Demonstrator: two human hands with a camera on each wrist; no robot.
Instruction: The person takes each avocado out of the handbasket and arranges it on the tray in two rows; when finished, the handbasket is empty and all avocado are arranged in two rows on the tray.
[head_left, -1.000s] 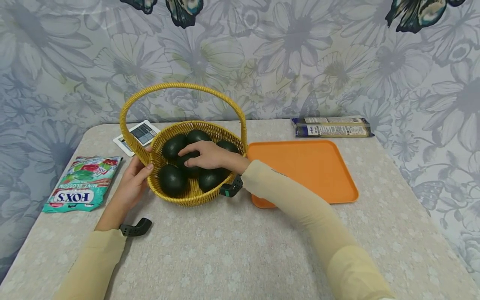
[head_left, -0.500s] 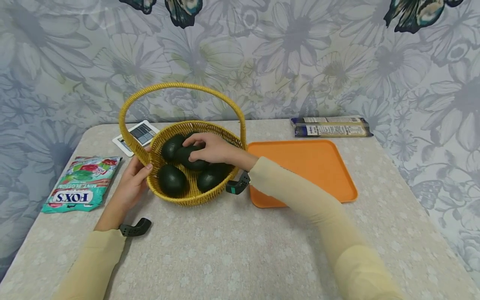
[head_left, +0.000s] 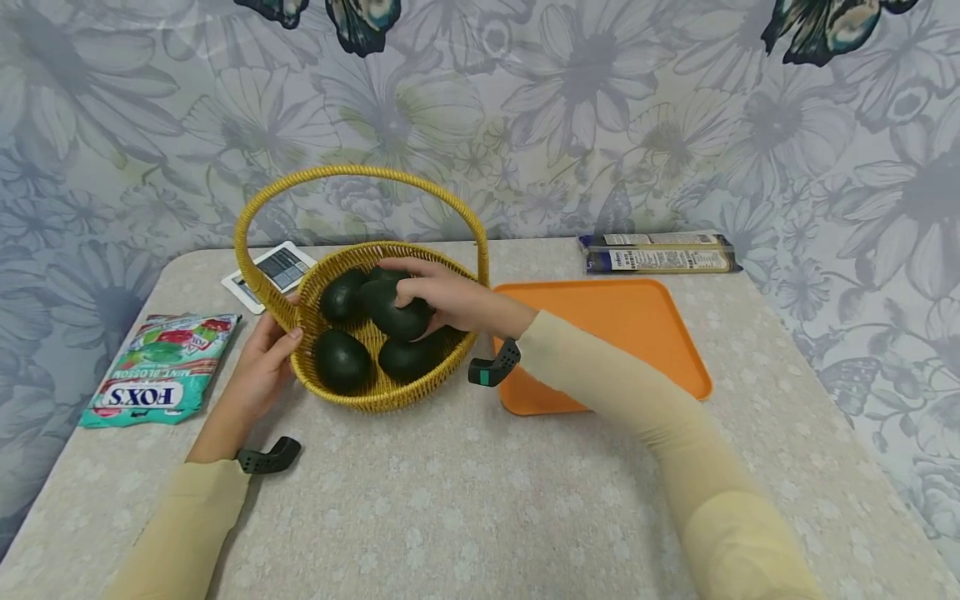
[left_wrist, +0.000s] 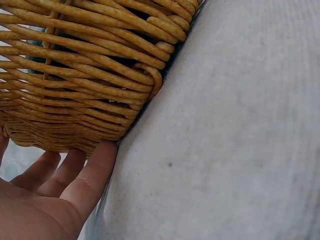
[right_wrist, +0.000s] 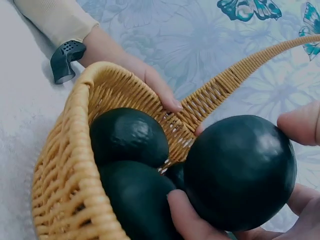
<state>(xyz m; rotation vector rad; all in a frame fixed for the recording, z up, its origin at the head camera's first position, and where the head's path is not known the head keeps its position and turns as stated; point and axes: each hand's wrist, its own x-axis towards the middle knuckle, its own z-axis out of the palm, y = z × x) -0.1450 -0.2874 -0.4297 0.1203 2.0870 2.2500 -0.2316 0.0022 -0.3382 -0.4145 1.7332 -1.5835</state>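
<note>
In the head view a yellow wicker basket (head_left: 378, 403) with a tall arched handle holds several dark green avocados (head_left: 342, 362). My left hand (head_left: 264, 362) grips its left side by the foot of the handle, thumb at the rim. The left wrist view has the fingers (left_wrist: 92, 175) against the woven outer wall. Over the basket's right half, my right hand (head_left: 468, 298) holds one avocado (right_wrist: 240, 172) between thumb and fingers, raised above the others. Part of the avocados behind is hidden by this hand.
An orange tray (head_left: 607, 333) lies right of the basket, under the right forearm. A green FOX'S candy bag (head_left: 161, 367) is at the left. Behind the basket sits a white calculator-like device (head_left: 281, 268). A long dark-ended package (head_left: 660, 253) rests at the back right.
My right hand has taken hold of an avocado in the basket's middle and lifted it, shifting slightly right. The left hand stays on the basket.
</note>
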